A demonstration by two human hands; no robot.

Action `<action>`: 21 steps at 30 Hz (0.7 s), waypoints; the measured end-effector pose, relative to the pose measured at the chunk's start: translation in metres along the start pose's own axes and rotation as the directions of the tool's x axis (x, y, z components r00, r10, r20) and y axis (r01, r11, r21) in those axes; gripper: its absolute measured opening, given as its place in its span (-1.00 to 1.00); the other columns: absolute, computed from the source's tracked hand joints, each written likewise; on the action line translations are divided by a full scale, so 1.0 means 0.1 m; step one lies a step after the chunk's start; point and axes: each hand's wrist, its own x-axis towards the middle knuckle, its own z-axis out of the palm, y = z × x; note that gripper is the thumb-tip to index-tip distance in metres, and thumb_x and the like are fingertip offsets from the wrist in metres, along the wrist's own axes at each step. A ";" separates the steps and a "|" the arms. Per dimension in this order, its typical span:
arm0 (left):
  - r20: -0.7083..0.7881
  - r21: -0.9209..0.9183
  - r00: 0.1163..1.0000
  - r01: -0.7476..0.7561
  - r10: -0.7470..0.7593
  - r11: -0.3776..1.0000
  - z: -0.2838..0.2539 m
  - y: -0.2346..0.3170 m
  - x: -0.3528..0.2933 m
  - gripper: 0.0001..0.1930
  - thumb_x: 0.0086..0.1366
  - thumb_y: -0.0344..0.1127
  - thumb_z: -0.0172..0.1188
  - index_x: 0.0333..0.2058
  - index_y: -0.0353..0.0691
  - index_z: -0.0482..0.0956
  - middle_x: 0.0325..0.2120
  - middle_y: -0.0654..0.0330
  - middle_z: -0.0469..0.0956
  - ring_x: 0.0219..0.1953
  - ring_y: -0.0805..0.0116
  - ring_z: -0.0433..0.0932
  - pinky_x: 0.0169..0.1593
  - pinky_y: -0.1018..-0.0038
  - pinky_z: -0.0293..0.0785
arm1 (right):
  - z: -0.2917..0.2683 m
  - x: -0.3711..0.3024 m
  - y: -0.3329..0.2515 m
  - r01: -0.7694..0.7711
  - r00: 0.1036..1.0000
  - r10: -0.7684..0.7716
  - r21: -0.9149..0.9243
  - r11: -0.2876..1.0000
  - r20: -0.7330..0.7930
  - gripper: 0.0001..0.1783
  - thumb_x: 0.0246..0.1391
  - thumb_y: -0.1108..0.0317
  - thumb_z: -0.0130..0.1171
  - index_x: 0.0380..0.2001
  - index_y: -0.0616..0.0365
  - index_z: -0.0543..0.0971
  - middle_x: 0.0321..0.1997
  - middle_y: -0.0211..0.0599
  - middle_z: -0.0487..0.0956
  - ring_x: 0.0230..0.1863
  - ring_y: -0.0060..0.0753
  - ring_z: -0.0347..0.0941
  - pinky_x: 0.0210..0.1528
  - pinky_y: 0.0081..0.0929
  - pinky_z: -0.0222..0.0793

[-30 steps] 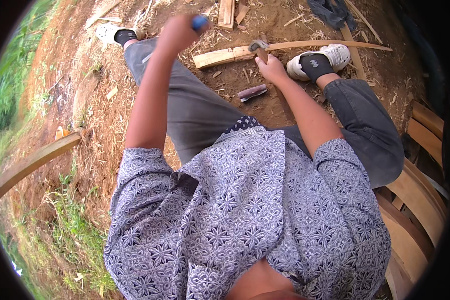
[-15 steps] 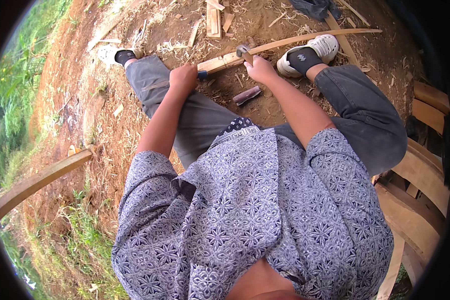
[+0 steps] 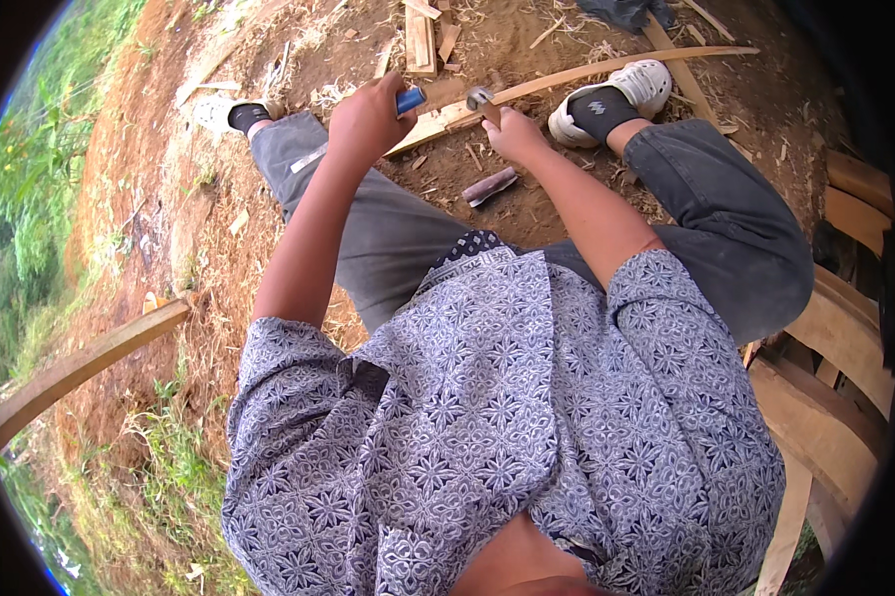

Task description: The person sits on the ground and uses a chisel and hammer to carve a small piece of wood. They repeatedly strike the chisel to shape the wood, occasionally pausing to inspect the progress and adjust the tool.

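My left hand [image 3: 368, 119] is closed around a blue-handled chisel [image 3: 410, 99]. Its handle end points right, and a flat metal blade shows past the wrist, over my left trouser leg. My right hand [image 3: 515, 137] grips a hammer [image 3: 482, 99] close to its metal head. The head appears over a long, curved wooden piece [image 3: 587, 75], which runs from beside my left hand to the far right, past my right shoe. The piece's near left end is thicker. On the soil between my legs lies a short brownish cylindrical object [image 3: 490, 187].
Wood shavings and offcuts [image 3: 421, 45] litter the ground ahead. A dark cloth or bag [image 3: 626, 14] lies at the far right. Curved planks [image 3: 815, 427] are stacked at my right side. Another curved beam [image 3: 90, 363] juts in from the left, near grass.
My left hand has moved up and forward with the chisel, whose blue handle has come away from the wood's end. The right hand and hammer have hardly moved.
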 end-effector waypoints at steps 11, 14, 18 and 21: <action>-0.097 -0.207 0.926 0.339 -0.364 0.918 0.34 -0.46 0.46 -0.54 0.17 0.10 0.35 -0.22 -0.20 0.62 -0.41 -0.04 0.66 -0.31 -0.04 0.67 -0.19 0.16 0.53 | 0.08 0.11 0.16 -0.024 1.000 0.026 0.106 0.994 -0.009 -0.39 0.18 -0.09 0.13 0.05 0.24 0.55 0.02 0.17 0.60 0.13 0.16 0.51 0.18 -0.07 0.39; -0.082 -0.218 0.875 0.451 -0.477 0.866 0.58 -0.59 0.68 -0.48 0.13 0.13 0.38 -0.21 -0.25 0.62 -0.33 -0.10 0.68 -0.22 -0.08 0.67 -0.13 0.13 0.54 | 0.05 0.04 0.12 -0.007 1.000 0.010 0.138 0.990 -0.021 -0.38 0.18 -0.09 0.14 0.05 0.26 0.55 0.03 0.18 0.60 0.13 0.17 0.50 0.18 -0.07 0.39; -0.065 -0.250 0.859 0.479 -0.508 0.841 0.80 -0.55 1.00 -0.49 0.14 0.10 0.37 -0.18 -0.27 0.62 -0.26 -0.12 0.67 -0.16 -0.08 0.66 -0.07 0.12 0.53 | -0.03 -0.06 0.10 -0.017 1.000 0.017 0.204 0.979 0.001 -0.43 0.19 -0.03 0.16 0.01 0.28 0.56 -0.02 0.17 0.61 0.09 0.15 0.53 0.14 -0.11 0.41; -0.112 -0.334 0.845 0.463 -0.523 0.821 0.95 -0.51 1.14 -0.47 0.15 0.08 0.37 -0.12 -0.28 0.62 -0.24 -0.12 0.67 -0.14 -0.07 0.66 -0.05 0.13 0.53 | 0.00 -0.10 0.14 -0.014 1.000 0.017 0.244 0.970 -0.010 -0.48 0.19 -0.01 0.17 -0.01 0.24 0.57 -0.07 0.13 0.63 0.05 0.13 0.55 0.09 -0.11 0.42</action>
